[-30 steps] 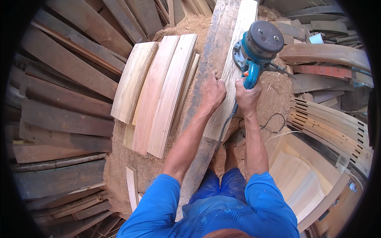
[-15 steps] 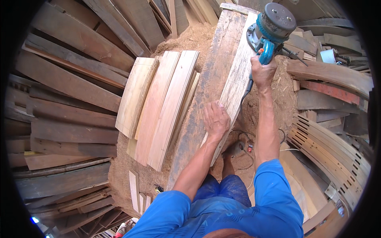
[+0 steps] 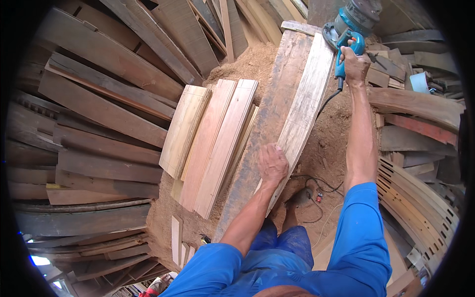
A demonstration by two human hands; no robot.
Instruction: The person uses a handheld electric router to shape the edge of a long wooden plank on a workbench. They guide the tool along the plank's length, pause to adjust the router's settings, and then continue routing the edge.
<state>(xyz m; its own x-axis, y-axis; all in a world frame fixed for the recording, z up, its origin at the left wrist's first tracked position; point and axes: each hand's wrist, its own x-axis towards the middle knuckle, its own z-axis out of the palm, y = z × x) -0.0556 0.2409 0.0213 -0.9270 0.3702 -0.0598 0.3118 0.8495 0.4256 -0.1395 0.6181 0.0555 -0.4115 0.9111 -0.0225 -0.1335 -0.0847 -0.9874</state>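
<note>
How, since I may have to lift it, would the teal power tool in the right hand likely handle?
The power tool is probably heavy for its size, given its bulky motor housing. Its trailing black cord might drag when lifted.

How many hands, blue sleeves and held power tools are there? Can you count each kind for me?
Hands: 2 (left hand and right hand)
Blue sleeves: 2 (left sleeve and right sleeve)
Held power tools: 1 (teal and grey power tool, in the right hand)
Total: 5
</note>
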